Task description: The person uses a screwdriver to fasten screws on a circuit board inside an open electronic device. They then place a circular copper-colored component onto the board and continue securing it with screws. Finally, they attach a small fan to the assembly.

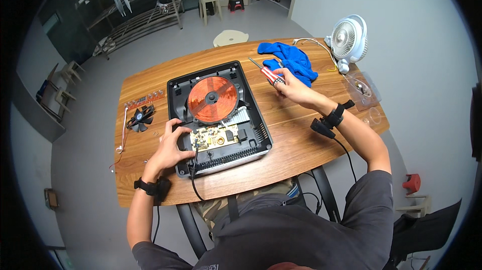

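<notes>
An opened induction cooker base, a black shell [244, 80], lies on the wooden table in front of me. Inside it are a round copper coil [203, 97] and, nearer me, a yellowish circuit board [207, 138]. My left hand [171, 148] has its thumb and fingers around the board's left end, gripping it from both sides. A black cable [194, 174] runs from beside the board over the shell's near edge. Right of the shell, my right hand [297, 91] is closed on a screwdriver [271, 75] with a striped handle, its shaft pointing up and left, above the table.
A black cooling fan [141, 118] and a narrow orange circuit strip [144, 99] lie left of the shell. Beyond the screwdriver is a blue cloth [291, 59]. A white desk fan [348, 40] and a clear plastic tray [359, 92] occupy the right side. Cables hang from both wrist straps.
</notes>
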Demonstrator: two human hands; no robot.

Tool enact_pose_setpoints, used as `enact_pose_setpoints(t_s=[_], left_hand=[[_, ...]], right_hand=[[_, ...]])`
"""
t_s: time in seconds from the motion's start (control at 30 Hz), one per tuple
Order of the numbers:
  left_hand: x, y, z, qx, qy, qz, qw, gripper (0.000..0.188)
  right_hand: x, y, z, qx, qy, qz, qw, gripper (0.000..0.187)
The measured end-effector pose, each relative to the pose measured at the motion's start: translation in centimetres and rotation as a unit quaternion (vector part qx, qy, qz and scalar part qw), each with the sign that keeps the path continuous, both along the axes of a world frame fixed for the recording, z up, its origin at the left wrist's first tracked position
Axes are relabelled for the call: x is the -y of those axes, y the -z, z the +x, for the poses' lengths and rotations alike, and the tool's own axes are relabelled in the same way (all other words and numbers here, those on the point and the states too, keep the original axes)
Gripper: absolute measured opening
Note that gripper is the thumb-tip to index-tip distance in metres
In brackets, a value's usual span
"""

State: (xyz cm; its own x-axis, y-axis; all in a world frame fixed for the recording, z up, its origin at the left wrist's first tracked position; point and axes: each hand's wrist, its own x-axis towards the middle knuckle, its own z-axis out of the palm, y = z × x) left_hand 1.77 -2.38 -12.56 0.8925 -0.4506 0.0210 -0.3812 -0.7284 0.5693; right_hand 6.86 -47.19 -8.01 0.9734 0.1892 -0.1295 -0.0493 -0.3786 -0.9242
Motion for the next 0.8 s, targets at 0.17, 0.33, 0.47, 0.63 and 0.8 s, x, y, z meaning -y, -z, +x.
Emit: enact_pose_setpoints(t_s=[0.17, 0.33, 0.47, 0.63, 0.8], left_hand=[[0.5, -0.6, 0.0, -0.012, -0.003, 0.012, 1.0, 0.073], [0.2, -0.4, 0.0, -0.007, 0.003, 0.011, 1.0, 0.073], [0.0, -0.1, -0.1, -0.002, 0.005, 0.024, 1.0, 0.074], [0.2, -0.6, -0.1, -0.017, 0.0, 0.034, 0.999, 0.072], [0.1, -0.5, -0.2, -0.016, -0.001, 0.035, 0.999, 0.071]], right_hand=[[1.0, 5.4, -0.2, 0.182, -0.051, -0.213, 0.959, 0.058], [-0.5, 6.0, -1.3, 0.13, -0.058, -0.217, 0.966, 0.061], [-1.4, 6.2, -1.6, 0.111, -0.066, -0.222, 0.967, 0.061], [-1.9, 7.9, -1.0, 0.118, -0.057, -0.25, 0.959, 0.06], [-2.4, 7.5, -1.1, 0.139, -0.05, -0.288, 0.946, 0.061]])
